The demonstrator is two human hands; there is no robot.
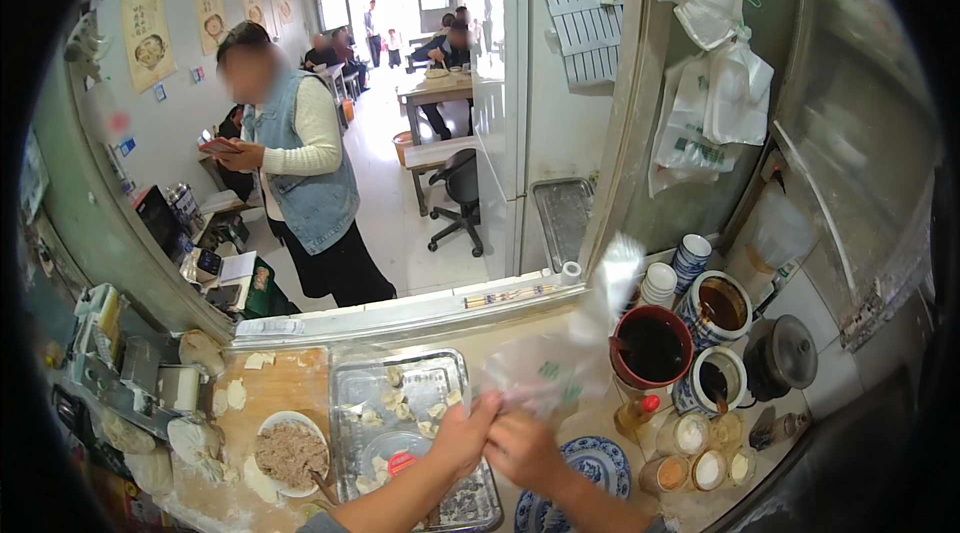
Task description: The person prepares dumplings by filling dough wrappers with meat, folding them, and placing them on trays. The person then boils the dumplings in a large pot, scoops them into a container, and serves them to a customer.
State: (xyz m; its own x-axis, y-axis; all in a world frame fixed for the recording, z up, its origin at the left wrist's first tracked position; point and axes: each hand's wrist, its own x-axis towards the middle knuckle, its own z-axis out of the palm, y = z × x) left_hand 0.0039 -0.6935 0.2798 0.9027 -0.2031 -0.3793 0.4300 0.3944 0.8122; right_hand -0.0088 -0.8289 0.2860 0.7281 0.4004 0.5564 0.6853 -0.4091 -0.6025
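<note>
My left hand [465, 432] and my right hand [525, 450] are close together, both closed on a translucent plastic bag [555, 368] with green print. The bag spreads out beyond my fingers towards the red pot [651, 347] of dark liquid. Beneath and left of my left hand lies a metal tray [457, 492] holding several dumplings [394, 402] and a round clear plastic lid or container with a red label. Left of the tray, a bowl of minced filling [291, 450] stands on a floured wooden board [281, 375]. Partly under my right forearm are blue-and-white plates [600, 458].
At the right stand blue-and-white jars [712, 311], stacked bowls [660, 284], a lidded dark pot [780, 353], a red-capped bottle [637, 413] and seasoning jars [690, 434]. A pasta-type rolling machine [142, 375] is at left. Beyond the sill [420, 311], a person [307, 158] holds a phone.
</note>
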